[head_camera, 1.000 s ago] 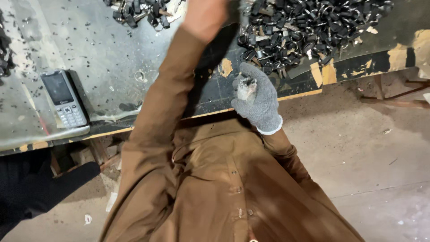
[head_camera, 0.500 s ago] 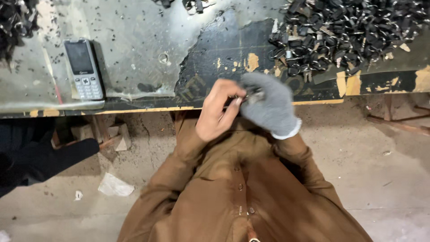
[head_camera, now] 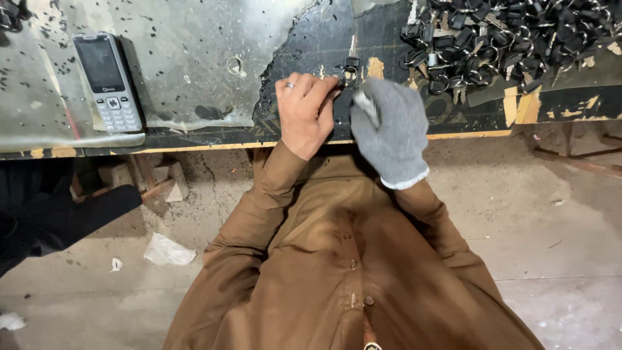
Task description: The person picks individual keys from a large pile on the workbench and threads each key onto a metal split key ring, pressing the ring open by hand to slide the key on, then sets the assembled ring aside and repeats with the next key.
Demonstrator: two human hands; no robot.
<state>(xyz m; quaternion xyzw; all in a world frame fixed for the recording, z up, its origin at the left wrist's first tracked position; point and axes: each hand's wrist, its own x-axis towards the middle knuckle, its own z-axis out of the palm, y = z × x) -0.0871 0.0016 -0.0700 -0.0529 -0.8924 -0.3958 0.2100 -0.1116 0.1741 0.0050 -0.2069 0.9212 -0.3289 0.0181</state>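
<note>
My bare left hand [head_camera: 306,113], with a ring on one finger, rests on the table's front edge. Its fingertips pinch a small black part with a metal ring [head_camera: 350,67]. My right hand [head_camera: 389,129], in a grey knit glove, lies right beside it, touching it. The gloved fingers are curled over a thin pale metal piece [head_camera: 367,105]. Both hands meet at the small black part, over the dark worn patch of the tabletop [head_camera: 304,45]. What lies under the glove is hidden.
A big heap of small black parts with metal rings [head_camera: 512,35] fills the table's far right. A grey push-button phone [head_camera: 107,81] lies at the left on a plastic sheet. Someone's dark sleeve [head_camera: 58,217] shows low at the left. Paper scraps [head_camera: 168,251] lie on the concrete floor.
My left arm came back from reaching far across the table and met the gloved right hand. Both hands then moved up from the table's edge onto the dark patch.
</note>
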